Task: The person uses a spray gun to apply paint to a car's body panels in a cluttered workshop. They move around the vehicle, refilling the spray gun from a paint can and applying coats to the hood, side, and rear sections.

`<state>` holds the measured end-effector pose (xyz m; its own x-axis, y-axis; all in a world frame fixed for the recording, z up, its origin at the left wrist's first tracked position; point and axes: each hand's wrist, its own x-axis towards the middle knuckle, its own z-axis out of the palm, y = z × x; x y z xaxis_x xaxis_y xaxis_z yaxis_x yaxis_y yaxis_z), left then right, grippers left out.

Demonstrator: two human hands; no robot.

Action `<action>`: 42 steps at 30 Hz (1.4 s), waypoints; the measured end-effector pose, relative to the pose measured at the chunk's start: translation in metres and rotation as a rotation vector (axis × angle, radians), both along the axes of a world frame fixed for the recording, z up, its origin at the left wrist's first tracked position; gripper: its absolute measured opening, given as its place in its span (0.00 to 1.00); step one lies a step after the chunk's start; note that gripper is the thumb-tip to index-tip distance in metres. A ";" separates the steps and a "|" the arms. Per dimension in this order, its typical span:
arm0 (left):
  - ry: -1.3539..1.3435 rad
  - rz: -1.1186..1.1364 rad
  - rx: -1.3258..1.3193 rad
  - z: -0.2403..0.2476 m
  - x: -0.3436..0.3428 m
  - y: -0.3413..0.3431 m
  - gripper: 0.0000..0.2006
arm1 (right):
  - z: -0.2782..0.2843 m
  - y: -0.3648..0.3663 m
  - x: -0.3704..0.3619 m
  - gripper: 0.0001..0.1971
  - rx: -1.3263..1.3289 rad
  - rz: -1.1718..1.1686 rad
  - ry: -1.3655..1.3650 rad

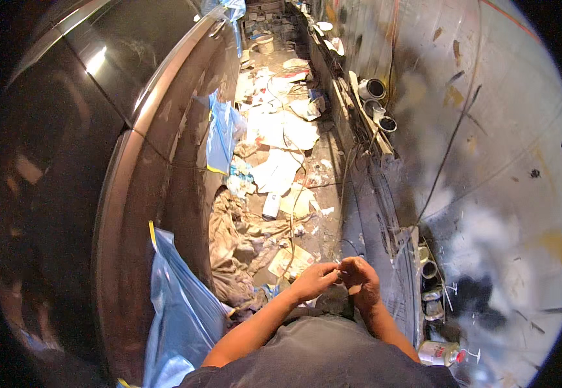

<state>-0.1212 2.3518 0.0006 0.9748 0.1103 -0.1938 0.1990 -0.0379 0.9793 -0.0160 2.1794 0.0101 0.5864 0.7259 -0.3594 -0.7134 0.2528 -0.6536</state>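
Note:
In front of my body, low in the head view, my two hands come together at the fingertips. My left hand [316,280] has its thumb and fingers pressed together in a pinch. Close against it, my right hand [363,278] is curled with its fingers bent inward. Whatever may lie between the fingers is too small or hidden to make out. Below the hands is the dark cloth of my clothing [332,339]. Nearby on the floor are a crumpled brown cloth [232,249] and a piece of pale paper [292,261].
Along the left runs a dark, glossy vehicle body [158,139] with blue plastic film [184,310] hanging from it. Papers [274,169], a can [271,205] and a cable [292,236] litter the floor. Right, a stained wall [468,174] has ledges with cups [374,89] and a bottle [437,353].

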 end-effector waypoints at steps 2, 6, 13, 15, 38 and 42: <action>-0.001 0.035 0.107 0.018 0.025 0.043 0.16 | 0.013 0.044 0.025 0.17 0.042 0.021 -0.121; -0.055 0.117 0.245 0.017 0.079 0.125 0.15 | 0.029 0.132 0.087 0.17 0.079 0.108 -0.116; 0.092 0.199 0.441 -0.030 0.189 0.258 0.16 | -0.013 0.286 0.234 0.14 0.016 0.364 -0.421; 0.178 0.365 0.009 -0.025 0.226 0.295 0.21 | -0.010 0.337 0.284 0.14 0.010 0.396 -0.694; 0.282 0.434 0.284 -0.086 0.609 0.815 0.17 | -0.114 0.718 0.726 0.17 -0.981 0.401 -0.821; 0.382 0.491 0.059 -0.044 0.674 0.934 0.18 | -0.114 0.771 0.783 0.17 -1.216 0.467 -0.914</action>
